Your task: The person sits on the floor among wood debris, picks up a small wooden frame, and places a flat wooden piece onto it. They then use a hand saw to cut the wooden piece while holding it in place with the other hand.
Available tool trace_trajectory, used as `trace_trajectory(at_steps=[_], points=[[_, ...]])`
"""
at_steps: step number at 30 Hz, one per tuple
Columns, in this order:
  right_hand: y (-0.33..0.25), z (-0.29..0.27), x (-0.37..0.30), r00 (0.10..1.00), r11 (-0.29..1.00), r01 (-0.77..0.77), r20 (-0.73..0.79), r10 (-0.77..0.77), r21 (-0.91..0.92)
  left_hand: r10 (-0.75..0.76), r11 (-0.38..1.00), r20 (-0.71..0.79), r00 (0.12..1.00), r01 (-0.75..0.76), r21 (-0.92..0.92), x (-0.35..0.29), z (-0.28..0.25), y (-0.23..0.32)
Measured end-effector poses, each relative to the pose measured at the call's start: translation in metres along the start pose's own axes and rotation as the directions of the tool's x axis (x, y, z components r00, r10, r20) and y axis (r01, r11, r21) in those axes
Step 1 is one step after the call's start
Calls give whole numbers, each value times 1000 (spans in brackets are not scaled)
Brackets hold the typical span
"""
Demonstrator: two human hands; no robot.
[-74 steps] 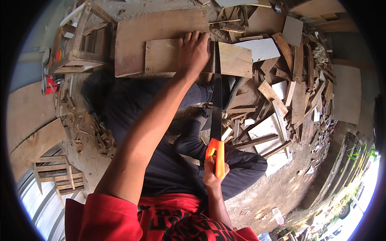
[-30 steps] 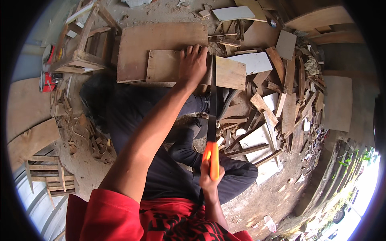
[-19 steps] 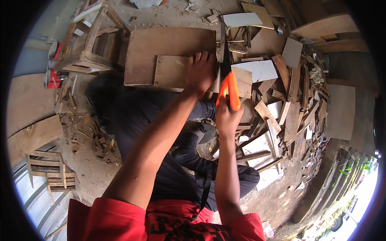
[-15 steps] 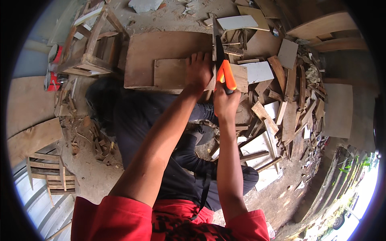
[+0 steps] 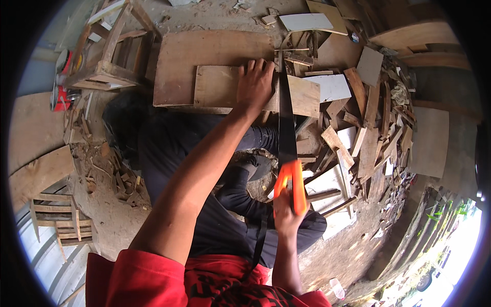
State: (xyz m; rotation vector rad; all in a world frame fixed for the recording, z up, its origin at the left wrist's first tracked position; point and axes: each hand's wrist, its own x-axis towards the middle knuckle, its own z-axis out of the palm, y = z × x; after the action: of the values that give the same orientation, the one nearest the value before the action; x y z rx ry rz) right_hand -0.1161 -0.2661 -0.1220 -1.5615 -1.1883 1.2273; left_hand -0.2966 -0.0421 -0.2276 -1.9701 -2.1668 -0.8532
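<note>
Saw [image 5: 288, 135], its orange handle [image 5: 299, 197] nearest the body, sits in the fully closed grip of the right hand [image 5: 287, 214], its blade crossing the plank [image 5: 217, 88] just outside the bench's [image 5: 215, 47] right edge. The left hand [image 5: 255, 84], grip slack and fingers extended, rests on the plank, which lies along the bench's near edge and overhangs the right one. Wood offcuts [image 5: 368, 146] scatter beyond that side; a wooden frame [image 5: 108, 69] stands beside the left edge.
</note>
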Motion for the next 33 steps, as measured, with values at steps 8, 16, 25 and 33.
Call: trace_trajectory(at_steps=[8, 16, 25, 33], points=[[-30, 65, 166, 997, 996, 76, 5, -76, -48, -61, 997, 93, 994, 65, -44, 14, -3, 8], [15, 22, 31, 998, 998, 63, -27, -64, -13, -26, 998, 33, 999, 24, 55, 3, 9, -3], [1, 13, 2, 999, 1000, 1, -38, -1, -22, 32, 998, 64, 997, -35, 49, 2, 0, -5], [-31, 75, 180, 985, 975, 155, -45, -164, -159, -6, 995, 84, 996, 15, -100, 13, -5, 8]])
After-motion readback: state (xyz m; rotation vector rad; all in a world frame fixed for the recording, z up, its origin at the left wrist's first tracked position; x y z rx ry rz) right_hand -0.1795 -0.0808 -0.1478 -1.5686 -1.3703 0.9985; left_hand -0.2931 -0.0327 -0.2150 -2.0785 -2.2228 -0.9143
